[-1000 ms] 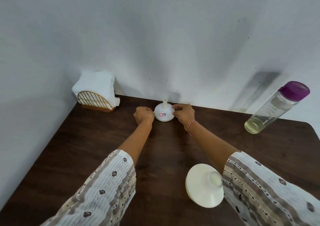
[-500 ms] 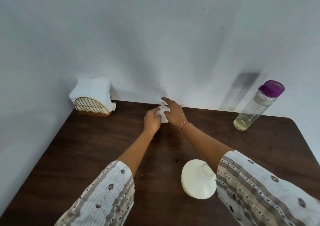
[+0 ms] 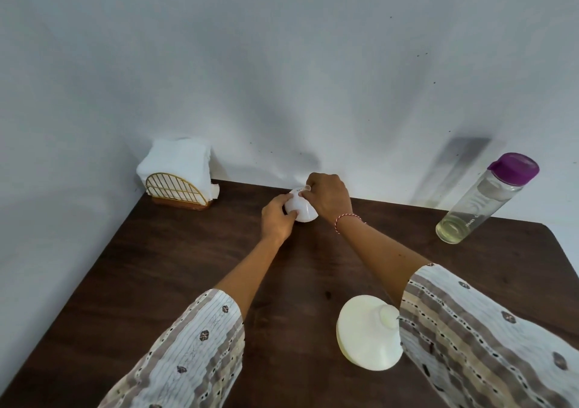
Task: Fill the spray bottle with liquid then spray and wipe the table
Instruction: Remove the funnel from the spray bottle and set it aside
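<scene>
Presently, the small white spray bottle (image 3: 300,209) at frame centre is steadied by the left hand (image 3: 277,219), its top pinched by the right hand (image 3: 329,199); light, smooth plastic, probably best gripped round the body.

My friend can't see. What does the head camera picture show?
Two hands hold a small white spray bottle at the back of a dark wooden table: the left hand grips its body, the right hand its top. Nearby stand a purple-capped bottle, a cream bottle and a napkin holder.
</scene>
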Tool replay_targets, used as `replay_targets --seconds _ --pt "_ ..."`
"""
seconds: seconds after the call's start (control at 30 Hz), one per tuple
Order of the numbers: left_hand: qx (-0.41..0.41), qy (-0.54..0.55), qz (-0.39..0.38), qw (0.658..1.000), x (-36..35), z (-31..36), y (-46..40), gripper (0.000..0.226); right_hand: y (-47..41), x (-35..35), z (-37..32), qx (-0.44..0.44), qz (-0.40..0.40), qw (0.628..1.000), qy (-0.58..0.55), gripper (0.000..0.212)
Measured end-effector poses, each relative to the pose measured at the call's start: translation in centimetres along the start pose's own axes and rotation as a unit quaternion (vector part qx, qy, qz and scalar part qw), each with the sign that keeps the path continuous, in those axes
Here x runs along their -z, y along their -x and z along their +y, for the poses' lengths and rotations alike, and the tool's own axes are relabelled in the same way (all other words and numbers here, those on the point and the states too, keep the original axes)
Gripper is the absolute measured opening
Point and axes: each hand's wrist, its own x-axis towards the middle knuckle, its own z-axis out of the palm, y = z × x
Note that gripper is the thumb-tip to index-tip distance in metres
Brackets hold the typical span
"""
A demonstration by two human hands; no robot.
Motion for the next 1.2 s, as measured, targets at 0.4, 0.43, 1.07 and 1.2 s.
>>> replay_targets --seconds 0.4,0.43,1.07,1.2 --pt "-0.039 -0.092 0.014 0.995 -0.3 -1.5 -0.5 0.046 0.6 -1.2 3.2 0.002 -0.135 0.991 0.011 0.058" --pt "-0.034 -0.092 0.010 0.995 -0.3 -1.5 -0.6 0.045 0.4 -1.4 3.1 0.000 -0.123 0.992 0.023 0.057" --pt "-0.303 -0.334 0.037 0.892 1.6 1.9 6.9 0.054 7.1 5.2 3.5 0.119 -0.056 0.944 0.302 0.057" --pt "-0.239 -0.230 0.029 0.943 1.7 4.3 10.9 0.045 11.0 8.9 4.0 0.063 -0.016 0.960 0.274 0.057"
